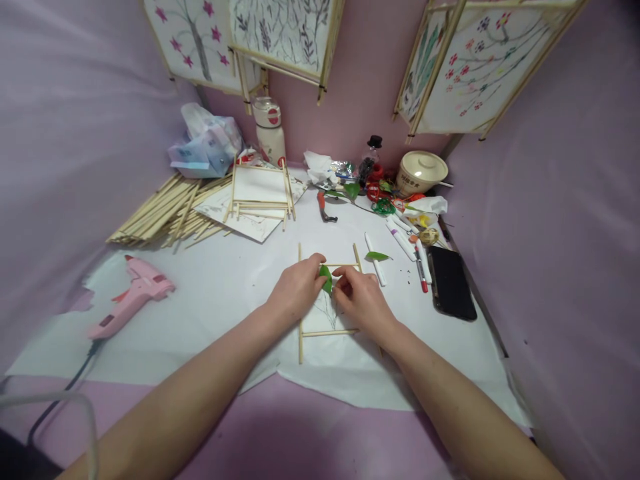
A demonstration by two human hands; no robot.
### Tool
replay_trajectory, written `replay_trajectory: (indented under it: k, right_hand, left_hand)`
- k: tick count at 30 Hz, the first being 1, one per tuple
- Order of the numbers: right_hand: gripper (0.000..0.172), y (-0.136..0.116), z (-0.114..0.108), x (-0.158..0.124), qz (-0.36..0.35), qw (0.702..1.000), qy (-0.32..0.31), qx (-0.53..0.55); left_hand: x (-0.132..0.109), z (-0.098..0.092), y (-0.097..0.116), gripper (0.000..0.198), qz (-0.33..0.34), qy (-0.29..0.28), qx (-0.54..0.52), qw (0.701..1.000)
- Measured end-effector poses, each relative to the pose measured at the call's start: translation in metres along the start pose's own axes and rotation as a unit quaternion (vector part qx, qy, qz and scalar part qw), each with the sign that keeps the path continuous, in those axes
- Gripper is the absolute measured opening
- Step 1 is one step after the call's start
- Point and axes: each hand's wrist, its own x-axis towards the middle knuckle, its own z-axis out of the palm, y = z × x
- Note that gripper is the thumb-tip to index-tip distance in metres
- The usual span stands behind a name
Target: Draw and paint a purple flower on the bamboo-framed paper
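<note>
A small wooden stick frame [301, 347] lies on the table, backed by a white sheet [315, 320] with thin branch lines drawn on it. Over the upper part of that sheet, my left hand [297, 287] pinches a green leaf [326, 279] at its left edge. My right hand [364, 303] is just right of the leaf, its fingers curled into a pinch above the frame's right side. Whatever lies between those fingertips is too small to make out. Beyond the right hand, a second leaf [379, 256] rests across a white marker [376, 265].
A pink glue gun [133, 297] with a cord lies left. Behind are bundled wooden sticks [155, 210], another stick frame [260, 205], tissues [207, 147], a bottle [270, 133] and red-handled pliers [324, 207]. A phone [451, 283], markers [400, 239] and a lidded bowl [421, 171] stand right. Painted lanterns [485, 73] hang above.
</note>
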Motion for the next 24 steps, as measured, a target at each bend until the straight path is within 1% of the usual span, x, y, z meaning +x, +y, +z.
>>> replay_trajectory:
  k: [4, 5, 8, 12, 16, 20, 24]
  right_hand:
    - [0.007, -0.003, -0.003, -0.002, -0.039, 0.996, 0.02, -0.075]
    - [0.005, -0.004, -0.003, -0.003, -0.048, 0.994, 0.022, -0.098]
    - [0.012, -0.005, -0.001, -0.005, -0.065, 0.985, 0.024, -0.16]
    - [0.016, -0.002, 0.005, -0.007, -0.071, 0.974, 0.03, -0.215]
    - [0.018, -0.001, 0.007, -0.008, -0.076, 0.969, 0.043, -0.232]
    - [0.017, -0.005, 0.005, -0.009, -0.072, 0.967, 0.045, -0.24]
    - [0.015, -0.006, 0.001, -0.009, -0.067, 0.967, 0.046, -0.24]
  left_hand:
    - [-0.001, 0.002, 0.001, 0.025, 0.011, 0.0, 0.023, 1.0]
    - [-0.002, 0.001, 0.001, 0.025, 0.011, 0.001, 0.025, 1.0]
    - [-0.003, 0.002, 0.003, 0.023, 0.006, 0.009, 0.027, 1.0]
    - [-0.003, 0.004, 0.003, 0.023, 0.005, 0.021, 0.033, 0.999]
    - [-0.002, 0.007, 0.0, 0.022, 0.028, 0.029, 0.056, 0.998]
    - [0.001, 0.008, -0.006, 0.017, 0.058, 0.051, 0.067, 0.995]
    - [0.003, 0.007, -0.01, 0.011, 0.057, 0.086, 0.045, 0.994]
